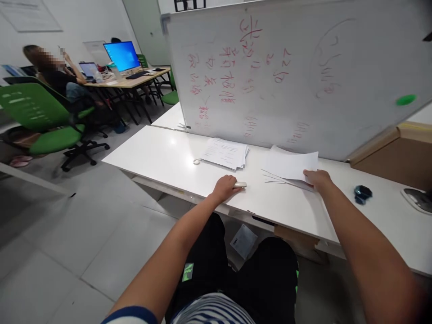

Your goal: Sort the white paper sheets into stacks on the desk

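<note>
My left hand (224,189) rests at the front of the white desk, fingers wrapped round a small whitish stapler (240,185) whose end pokes out to the right. With my right hand (318,179) I pinch the right edge of some white paper sheets (290,165). Their near edges fan apart just over the desk. Between and behind my hands, a loosely squared stack of printed papers (224,153) lies at the foot of the whiteboard. Beside its left corner is a small pale ring (196,162), perhaps a roll of tape.
The whiteboard (216,67) with red writing stands along the desk's (162,153) back. To the right are a dark watch-like object (363,194) and a cardboard box (391,153). At left, a person (56,74) sits at another table near a green chair (50,121).
</note>
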Demonstrator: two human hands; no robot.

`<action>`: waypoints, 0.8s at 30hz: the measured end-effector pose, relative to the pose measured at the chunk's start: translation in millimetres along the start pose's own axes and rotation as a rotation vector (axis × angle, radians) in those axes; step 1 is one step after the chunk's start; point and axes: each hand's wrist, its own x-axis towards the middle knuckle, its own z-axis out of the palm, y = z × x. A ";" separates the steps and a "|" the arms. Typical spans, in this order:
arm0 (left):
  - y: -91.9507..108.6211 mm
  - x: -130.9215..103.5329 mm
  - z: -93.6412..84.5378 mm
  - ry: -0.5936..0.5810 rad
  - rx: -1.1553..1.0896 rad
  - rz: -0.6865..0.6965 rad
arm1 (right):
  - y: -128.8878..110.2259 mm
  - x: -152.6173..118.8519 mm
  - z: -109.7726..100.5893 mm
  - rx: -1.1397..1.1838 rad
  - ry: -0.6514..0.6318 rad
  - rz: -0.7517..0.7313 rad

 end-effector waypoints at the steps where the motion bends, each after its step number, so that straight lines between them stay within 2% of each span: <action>1: -1.0 -1.3 0.9 0.011 -0.008 0.001 | -1.2 -0.4 0.6 -0.108 0.027 0.032; 3: -2.5 -3.5 2.4 0.022 -0.018 0.005 | -7.0 -6.1 2.2 -0.392 0.149 0.102; 4: -3.0 -4.1 2.9 0.023 -0.021 0.009 | -11.8 -11.3 4.8 -0.517 0.209 0.086; 6: -3.6 -4.5 4.0 0.025 -0.023 0.016 | -25.9 -26.1 17.2 -0.645 0.284 -0.074; 8: -3.8 -4.1 4.9 0.032 -0.020 0.025 | -45.9 -45.4 41.2 -0.662 0.208 -0.335; 10: -3.8 -3.5 5.7 0.042 -0.015 0.028 | -70.0 -66.6 75.7 -0.656 0.049 -0.572; 13: -3.6 -2.6 5.8 0.054 -0.016 0.024 | -106.0 -94.7 136.5 -0.691 -0.328 -0.828; 14: -3.5 -2.3 5.5 0.055 -0.021 0.022 | -116.0 -101.8 155.8 -0.709 -0.419 -0.877; 17: -3.2 -1.4 4.0 0.048 -0.046 0.036 | -136.2 -115.1 201.5 -0.813 -0.531 -0.861; 19: -3.0 -0.9 2.9 0.045 -0.062 0.056 | -142.1 -117.7 219.1 -0.876 -0.557 -0.819; 21: -2.9 -0.7 2.1 0.045 -0.073 0.078 | -144.9 -116.9 227.5 -0.924 -0.580 -0.807; 24: -2.1 -1.0 1.3 0.059 -0.077 0.095 | -148.9 -113.3 229.7 -0.987 -0.623 -0.824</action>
